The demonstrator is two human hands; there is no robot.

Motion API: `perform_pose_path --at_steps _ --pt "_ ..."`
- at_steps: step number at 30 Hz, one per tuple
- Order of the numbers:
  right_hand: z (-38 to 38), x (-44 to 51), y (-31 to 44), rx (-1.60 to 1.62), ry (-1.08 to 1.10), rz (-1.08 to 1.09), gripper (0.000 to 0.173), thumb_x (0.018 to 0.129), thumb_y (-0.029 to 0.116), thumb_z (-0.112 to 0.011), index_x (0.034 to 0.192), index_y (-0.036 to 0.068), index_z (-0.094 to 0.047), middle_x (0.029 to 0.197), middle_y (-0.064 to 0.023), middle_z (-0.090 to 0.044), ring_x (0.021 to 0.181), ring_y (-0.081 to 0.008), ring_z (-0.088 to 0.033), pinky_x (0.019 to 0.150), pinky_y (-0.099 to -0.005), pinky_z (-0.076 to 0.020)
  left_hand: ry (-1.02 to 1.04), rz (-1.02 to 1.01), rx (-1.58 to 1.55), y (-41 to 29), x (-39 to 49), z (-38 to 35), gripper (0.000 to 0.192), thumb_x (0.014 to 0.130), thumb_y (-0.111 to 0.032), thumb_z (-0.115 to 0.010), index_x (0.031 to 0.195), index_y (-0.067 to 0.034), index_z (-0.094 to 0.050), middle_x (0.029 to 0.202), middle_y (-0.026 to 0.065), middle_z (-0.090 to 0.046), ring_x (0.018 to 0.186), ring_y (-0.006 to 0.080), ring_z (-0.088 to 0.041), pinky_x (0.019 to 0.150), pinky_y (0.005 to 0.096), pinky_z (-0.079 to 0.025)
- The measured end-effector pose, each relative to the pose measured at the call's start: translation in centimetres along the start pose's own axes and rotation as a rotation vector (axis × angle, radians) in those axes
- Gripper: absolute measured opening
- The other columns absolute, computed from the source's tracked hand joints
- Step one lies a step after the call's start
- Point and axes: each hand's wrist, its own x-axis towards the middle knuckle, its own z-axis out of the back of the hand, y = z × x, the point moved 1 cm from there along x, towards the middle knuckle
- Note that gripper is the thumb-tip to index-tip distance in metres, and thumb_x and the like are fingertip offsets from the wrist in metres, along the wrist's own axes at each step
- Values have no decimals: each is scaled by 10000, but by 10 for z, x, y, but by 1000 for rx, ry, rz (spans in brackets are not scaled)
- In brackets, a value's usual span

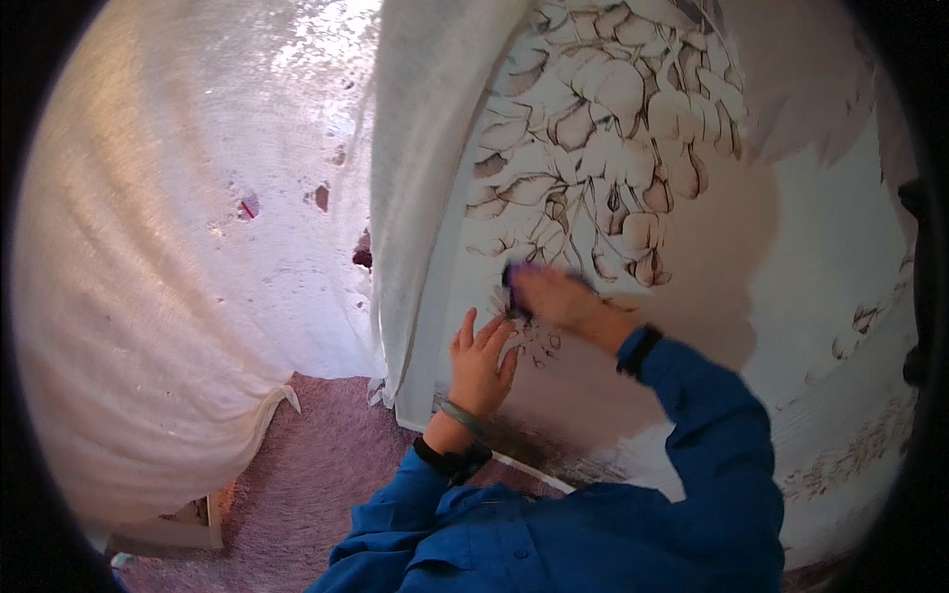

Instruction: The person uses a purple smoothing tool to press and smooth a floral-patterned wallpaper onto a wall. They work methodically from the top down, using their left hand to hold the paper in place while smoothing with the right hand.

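My right hand (557,300) is shut on a dark purple and black tool (513,285), possibly a brush or block. Motion blur hides its exact kind. The tool lies against a large pale sheet (712,244) with a dark line drawing of hanging blossoms (593,118). My left hand (478,363) rests just to the left and nearer to me, fingers spread, with nothing seen in it. Its fingertips are close to the tool, beside small drawn buds (549,348). A green bangle and a black band circle my left wrist.
A white cloth (422,133) runs along the sheet's left edge. Further left hangs a thin white covering (245,296) with several holes. Purplish carpet (319,445) shows below, beside a pale framed piece (185,530). Dark objects (916,282) stand at the right rim.
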Motion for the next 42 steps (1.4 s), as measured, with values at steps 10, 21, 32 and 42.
perform_pose_path --at_steps 10,21,32,42 --pt "77 -43 -160 -291 -558 -488 379 882 105 -569 1259 69 -571 1321 -152 -555 1228 -286 -524 1069 -447 -375 -10 -3 24 -22 4 3 556 855 -172 -638 1378 -105 -459 1430 164 -426 1377 439 -292 1061 534 -298" --pt "39 -24 -91 -9 -285 -550 408 923 158 -536 1310 28 -529 1383 -206 -480 1316 -345 -407 1103 -471 -312 -525 80 -128 -33 42 57 814 905 -179 -615 1490 71 -108 1528 317 -171 1415 444 -213 1134 479 -189" --pt "93 -28 -161 -553 -327 -730 420 908 111 -585 1324 94 -533 1453 -135 -424 1333 -314 -414 1098 -475 -346 -227 193 15 -17 -10 22 784 917 -203 -626 1490 56 -157 1509 286 -259 1392 417 -282 1127 462 -236" --pt "58 20 -103 -52 -588 -349 411 804 51 -565 1213 84 -599 1291 -124 -554 1238 -292 -490 1074 -436 -367 -213 162 -69 -11 -9 9 744 896 -169 -632 1466 75 -220 1467 294 -326 1357 431 -328 1106 473 -265"
